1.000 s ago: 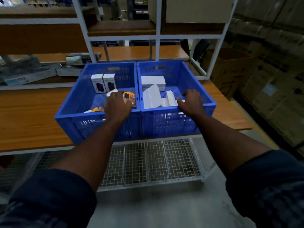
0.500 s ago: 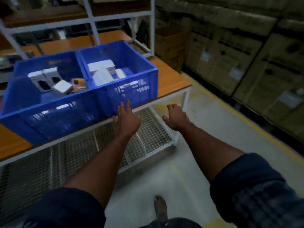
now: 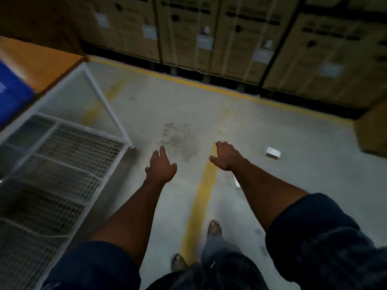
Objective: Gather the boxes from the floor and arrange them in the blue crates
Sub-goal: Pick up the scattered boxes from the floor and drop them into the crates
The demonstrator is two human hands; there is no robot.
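Boxes in the crates dropped from view as we turned from the bench to the floor point(image 3: 293, 122); only one blue crate point(image 3: 12, 97) corner showed at left. Our left hand point(image 3: 161, 166) and right hand point(image 3: 227, 156), two in all, hung empty with fingers relaxed. We counted one white box point(image 3: 273, 152) on the floor, right of the right hand and apart from it, plus one pale sliver point(image 3: 237, 182) too blurred to name. We judged another fetch was starting.
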